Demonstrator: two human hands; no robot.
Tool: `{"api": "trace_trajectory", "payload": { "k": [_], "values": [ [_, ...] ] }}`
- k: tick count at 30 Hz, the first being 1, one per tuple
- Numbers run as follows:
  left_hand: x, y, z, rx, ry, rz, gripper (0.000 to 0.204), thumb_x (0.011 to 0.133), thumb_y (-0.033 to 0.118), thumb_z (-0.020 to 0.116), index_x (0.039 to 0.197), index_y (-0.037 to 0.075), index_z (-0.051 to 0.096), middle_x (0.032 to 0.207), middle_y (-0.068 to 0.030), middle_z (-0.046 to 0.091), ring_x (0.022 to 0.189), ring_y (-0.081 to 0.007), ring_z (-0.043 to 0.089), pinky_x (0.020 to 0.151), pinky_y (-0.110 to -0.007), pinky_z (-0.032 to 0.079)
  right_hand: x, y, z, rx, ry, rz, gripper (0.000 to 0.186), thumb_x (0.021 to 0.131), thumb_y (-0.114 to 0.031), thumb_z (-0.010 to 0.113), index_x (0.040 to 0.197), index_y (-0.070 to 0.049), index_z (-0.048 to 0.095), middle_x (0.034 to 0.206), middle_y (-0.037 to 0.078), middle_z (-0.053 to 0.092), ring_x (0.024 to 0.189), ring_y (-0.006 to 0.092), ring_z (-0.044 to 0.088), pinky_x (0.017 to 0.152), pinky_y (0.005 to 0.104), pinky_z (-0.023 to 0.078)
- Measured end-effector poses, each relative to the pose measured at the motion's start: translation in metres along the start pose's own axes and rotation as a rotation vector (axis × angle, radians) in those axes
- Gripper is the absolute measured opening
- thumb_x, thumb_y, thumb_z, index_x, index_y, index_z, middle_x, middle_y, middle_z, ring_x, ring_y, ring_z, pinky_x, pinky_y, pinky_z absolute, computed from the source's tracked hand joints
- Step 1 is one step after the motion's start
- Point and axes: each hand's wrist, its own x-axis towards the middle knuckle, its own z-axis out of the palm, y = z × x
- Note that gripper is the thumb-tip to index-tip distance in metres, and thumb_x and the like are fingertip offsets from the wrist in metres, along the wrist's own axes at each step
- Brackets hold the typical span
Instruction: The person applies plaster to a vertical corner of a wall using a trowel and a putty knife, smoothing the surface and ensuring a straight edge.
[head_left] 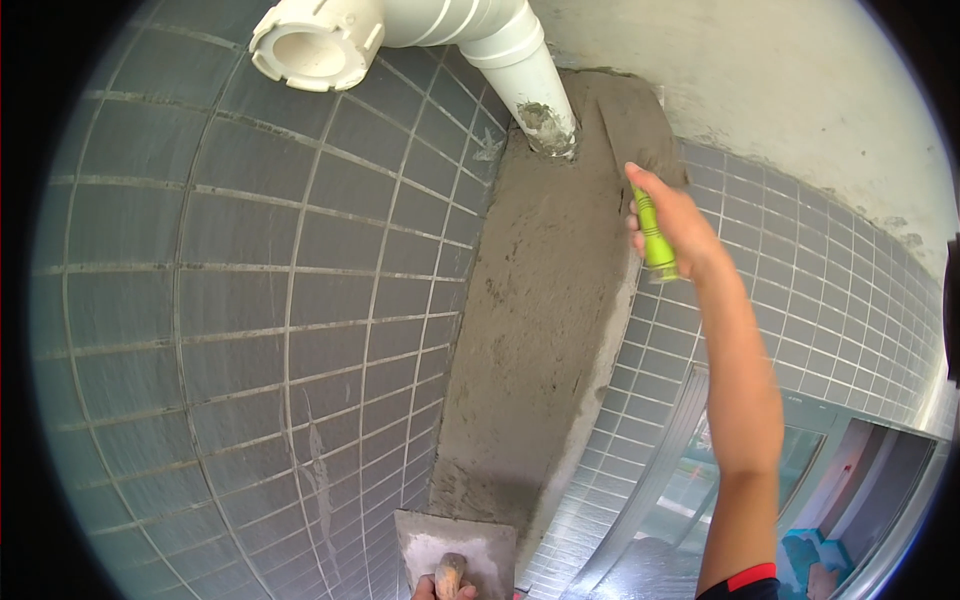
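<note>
amid grey cement (pixel 535 300), white pipe (pixel 508 50) (foot smeared)

Handle (pixel 655 237): lime green, dark-ringed. Mortar (pixel 540 300): grey-brown. Pipe (pixel 512 62): white. Tiles (pixel 240 225): dark grey, pale-gridded. Upper wall (pixel 780 80): off-white. Sleeve (pixel 742 591): black, red-banded.

From the person's head, one fisheye camera is facing a mortared surface (pixel 540 300) from nearby, taking in tiles (pixel 240 230) on either side.

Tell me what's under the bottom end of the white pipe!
The pipe meets grey cement, with some smeared on its side. The cement hides what's beneath, so I can't see how far down the pipe goes.
</note>
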Motion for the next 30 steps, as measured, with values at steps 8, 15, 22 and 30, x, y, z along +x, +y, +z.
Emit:
{"api": "trace_trajectory", "payload": {
  "k": [8,15,22,30],
  "values": [
    [0.002,0.025,-0.001,0.040,0.115,-0.157,0.073,0.086,0.015,0.069,0.142,-0.006,0.026,0.117,-0.0140,0.056,0.096,-0.0202,0.056,0.079,-0.032,0.047,0.000,-0.068,-0.074,-0.840,0.073,-0.292,0.056,0.081,-0.054,0.062,0.070,0.000,0.058,0.064,0.008,0.057,0.052,0.0164,0.057,0.050,0.0315,0.047],
    [0.016,0.013,0.011,-0.060,0.028,0.034,0.056,0.087,0.010,0.066,0.134,-0.003,0.038,0.103,-0.0089,0.059,0.088,-0.0158,0.055,0.073,-0.028,0.046,0.040,-0.114,-0.091,-1.502,0.312,-0.588,0.052,0.079,-0.046,0.047,0.059,0.002,0.053,0.054,0.012,0.053,0.049,0.0231,0.051,0.052,0.0367,0.043],
    [0.020,0.007,0.038,-0.213,0.019,0.050,0.031,0.087,0.006,0.065,0.113,0.004,0.047,0.088,-0.0033,0.055,0.076,-0.0119,0.053,0.065,-0.027,0.046,0.087,-0.138,-0.058,-1.324,0.125,-0.348,0.050,0.077,-0.044,0.050,0.061,0.003,0.053,0.056,0.012,0.053,0.046,0.0212,0.048,0.044,0.0373,0.040],
    [0.023,0.017,0.044,-0.148,-0.029,0.007,0.040,0.085,0.004,0.066,0.120,-0.001,0.046,0.096,-0.0068,0.058,0.081,-0.0149,0.058,0.068,-0.028,0.049,0.137,-0.147,-0.025,-1.540,0.172,-0.403,0.050,0.082,-0.046,0.050,0.060,-0.001,0.053,0.058,0.010,0.053,0.054,0.0214,0.050,0.053,0.0389,0.041]
  ]
}}
